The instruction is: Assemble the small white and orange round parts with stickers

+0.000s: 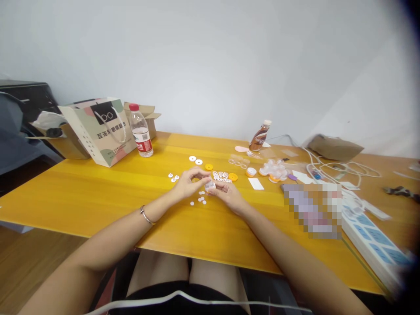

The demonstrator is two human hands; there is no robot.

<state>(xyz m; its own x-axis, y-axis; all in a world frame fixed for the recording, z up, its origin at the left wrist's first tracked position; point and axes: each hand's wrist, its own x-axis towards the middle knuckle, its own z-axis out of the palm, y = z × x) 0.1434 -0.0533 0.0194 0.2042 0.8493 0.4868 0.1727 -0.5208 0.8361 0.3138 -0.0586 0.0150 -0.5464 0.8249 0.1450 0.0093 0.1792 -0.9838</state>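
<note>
Over the middle of the table, my right hand (229,197) holds a small clear round plastic piece (210,187) with some orange at its lower edge. My left hand (190,183) meets it from the other side, thumb and fingers closed at its top. Just beyond the hands lie several white spoked wheels (222,175), a yellow disc (209,167) and another yellow disc (232,176). Small white round pieces (201,199) are scattered below the left hand. Three white knobbed pieces (173,180) sit to its left, and two white rings (192,158) lie farther back.
On the left stand a paper bag (111,131), a water bottle (141,135) and cardboard boxes (74,142). To the right are a brown drink bottle (260,138), clustered clear plastic pieces (274,168), a white card (256,183), tangled white cables (328,168) and a power strip (370,245).
</note>
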